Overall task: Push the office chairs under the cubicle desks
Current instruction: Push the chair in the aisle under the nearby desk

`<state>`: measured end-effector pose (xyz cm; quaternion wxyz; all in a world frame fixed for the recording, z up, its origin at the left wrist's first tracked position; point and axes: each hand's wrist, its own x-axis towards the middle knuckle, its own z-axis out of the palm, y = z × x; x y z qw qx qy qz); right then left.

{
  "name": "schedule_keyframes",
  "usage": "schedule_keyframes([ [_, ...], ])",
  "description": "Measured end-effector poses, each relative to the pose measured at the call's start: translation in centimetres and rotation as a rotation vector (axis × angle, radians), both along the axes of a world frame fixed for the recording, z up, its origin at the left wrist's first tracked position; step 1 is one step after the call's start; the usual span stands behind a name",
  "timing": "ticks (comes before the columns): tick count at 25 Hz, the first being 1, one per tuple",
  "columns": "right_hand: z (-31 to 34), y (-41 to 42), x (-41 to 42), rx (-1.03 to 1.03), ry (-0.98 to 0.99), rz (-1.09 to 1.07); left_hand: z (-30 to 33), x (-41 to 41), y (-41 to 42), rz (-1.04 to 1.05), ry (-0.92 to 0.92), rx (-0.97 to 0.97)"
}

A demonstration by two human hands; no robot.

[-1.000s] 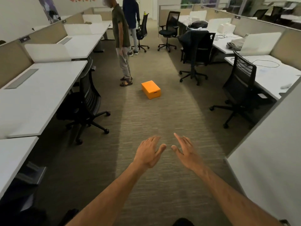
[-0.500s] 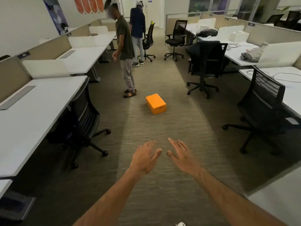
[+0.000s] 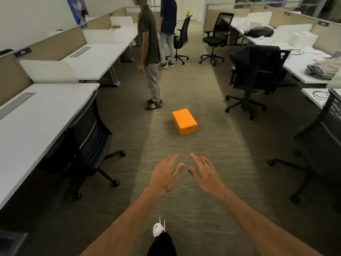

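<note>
Both grips empty, fingers spread: left hand (image 3: 166, 174) & right hand (image 3: 204, 174) side by side over the aisle carpet, touching no chair. Nearest chair (image 3: 92, 143) sits left of the left grip, back toward aisle, seat partly under the counter (image 3: 36, 119). Another chair (image 3: 321, 145) lies well right, clear of its counter. Orange box (image 3: 184, 121) ahead mid-aisle; room either side.

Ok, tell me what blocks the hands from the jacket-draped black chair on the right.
Nothing visible: bare carpet lies between both hands and the jacket-draped black office chair. The orange cardboard box sits left of that path.
</note>
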<state>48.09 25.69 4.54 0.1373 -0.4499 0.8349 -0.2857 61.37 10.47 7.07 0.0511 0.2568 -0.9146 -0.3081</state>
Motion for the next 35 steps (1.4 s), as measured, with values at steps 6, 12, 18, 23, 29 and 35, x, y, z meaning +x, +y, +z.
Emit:
schedule_keyframes([
  [6, -1.0, -10.8, -9.4, 0.017, 0.021, -0.065, -0.2, -10.1, -11.5, -0.044, 0.003, 0.028],
  [12, -0.6, -20.1, -16.7, 0.017, 0.046, -0.069, 1.0, -17.3, -21.3, -0.079, 0.0, 0.004],
  [18, -1.4, -29.0, -25.8, 0.059, 0.058, 0.088, -1.5, -24.1, -29.0, -0.001, -0.011, 0.049],
  [23, -2.2, -38.8, -33.4, 0.104, 0.021, 0.276, -1.7, -28.8, -37.4, 0.182, -0.006, 0.047],
  [29, -0.6, -50.3, -39.2, 0.168, 0.048, 0.53, -1.1, -31.1, -44.5, 0.537, 0.096, 0.086],
  [35, -0.6, -60.3, -37.9, 0.18, 0.023, 0.77, -2.1, -27.8, -48.0, 0.766, 0.044, 0.133],
])
